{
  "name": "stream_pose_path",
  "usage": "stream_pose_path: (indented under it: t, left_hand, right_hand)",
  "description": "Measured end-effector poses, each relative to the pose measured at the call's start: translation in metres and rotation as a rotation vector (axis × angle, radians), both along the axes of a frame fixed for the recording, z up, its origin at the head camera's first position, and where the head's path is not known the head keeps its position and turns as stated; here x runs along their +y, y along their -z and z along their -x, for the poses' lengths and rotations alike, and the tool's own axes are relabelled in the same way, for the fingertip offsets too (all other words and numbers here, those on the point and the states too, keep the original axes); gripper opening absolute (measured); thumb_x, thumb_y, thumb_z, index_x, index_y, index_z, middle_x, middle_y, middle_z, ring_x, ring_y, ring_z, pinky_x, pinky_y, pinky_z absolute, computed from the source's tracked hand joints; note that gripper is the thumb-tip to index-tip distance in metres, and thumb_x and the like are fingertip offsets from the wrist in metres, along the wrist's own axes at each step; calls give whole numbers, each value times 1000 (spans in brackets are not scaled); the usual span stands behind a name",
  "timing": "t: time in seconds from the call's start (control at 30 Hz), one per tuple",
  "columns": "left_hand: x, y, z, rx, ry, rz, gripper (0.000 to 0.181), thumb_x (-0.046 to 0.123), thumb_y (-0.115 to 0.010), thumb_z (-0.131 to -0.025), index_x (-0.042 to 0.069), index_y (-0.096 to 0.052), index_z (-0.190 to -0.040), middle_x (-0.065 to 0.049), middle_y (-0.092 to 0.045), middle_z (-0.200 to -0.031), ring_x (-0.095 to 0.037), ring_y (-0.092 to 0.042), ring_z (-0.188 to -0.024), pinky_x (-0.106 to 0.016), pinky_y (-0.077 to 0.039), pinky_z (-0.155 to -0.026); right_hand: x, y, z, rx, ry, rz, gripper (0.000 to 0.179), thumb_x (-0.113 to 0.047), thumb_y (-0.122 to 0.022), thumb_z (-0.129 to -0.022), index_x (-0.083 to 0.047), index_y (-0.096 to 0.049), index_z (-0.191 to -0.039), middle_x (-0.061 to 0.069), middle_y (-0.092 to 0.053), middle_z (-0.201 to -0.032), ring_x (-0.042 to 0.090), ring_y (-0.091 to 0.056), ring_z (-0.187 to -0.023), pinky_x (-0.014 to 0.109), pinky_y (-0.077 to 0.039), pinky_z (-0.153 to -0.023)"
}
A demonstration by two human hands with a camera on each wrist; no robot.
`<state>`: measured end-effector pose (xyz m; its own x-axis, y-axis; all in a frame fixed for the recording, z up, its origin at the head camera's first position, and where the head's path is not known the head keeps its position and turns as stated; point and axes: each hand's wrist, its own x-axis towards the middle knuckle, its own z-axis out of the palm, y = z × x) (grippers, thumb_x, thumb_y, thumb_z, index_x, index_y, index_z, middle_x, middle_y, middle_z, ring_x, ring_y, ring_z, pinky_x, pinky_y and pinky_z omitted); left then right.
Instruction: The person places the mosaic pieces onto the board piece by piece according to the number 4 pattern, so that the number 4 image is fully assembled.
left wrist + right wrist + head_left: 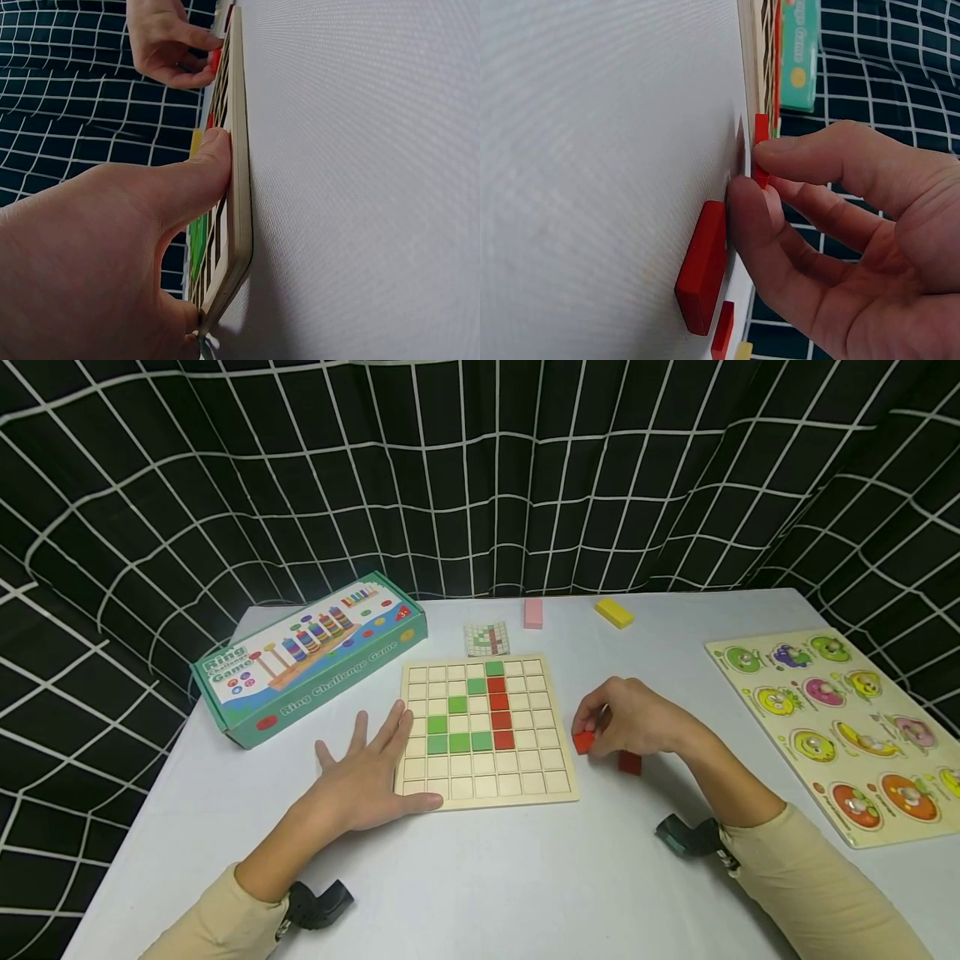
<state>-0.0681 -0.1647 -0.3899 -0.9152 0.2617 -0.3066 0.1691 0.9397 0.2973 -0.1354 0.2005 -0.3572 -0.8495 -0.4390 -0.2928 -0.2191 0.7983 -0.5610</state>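
A pale wooden grid board point(525, 785) lies on the white table, with several green tiles point(457, 704) and a column of red tiles point(501, 720) set in its squares. My left hand point(363, 785) rests on the board's lower left edge, fingers spread and thumb across the front rim. To the right of the board, my right hand point(637, 718) pinches a small red tile point(761, 150) between thumb and fingers, just above the tabletop. Beneath that hand lies a loose red tile point(630, 763); the right wrist view shows another red tile point(722, 330) farther off.
A small pattern card point(487, 639) sits behind the board. Farther back are a pink block point(533, 613) and a yellow block point(615, 612). A green Ring Challenge Game box point(322, 664) stands at left, and a fruit puzzle board point(832, 735) lies at right.
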Motion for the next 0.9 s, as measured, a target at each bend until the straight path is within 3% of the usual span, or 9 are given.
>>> stream_pose_path:
  t: [0.9]
  left_hand:
    - [-1,-2,-1,-7,-5,4,123,84,-61,-81,17,-7,-169,0,3,-178,-52,1,-159,-94,-2,-102]
  right_hand:
    - [-8,-1,0,12,90,69,26,2,-83,-74,-11,-81,-95,1,-73,-80,19,-63,-77,32,-52,-68]
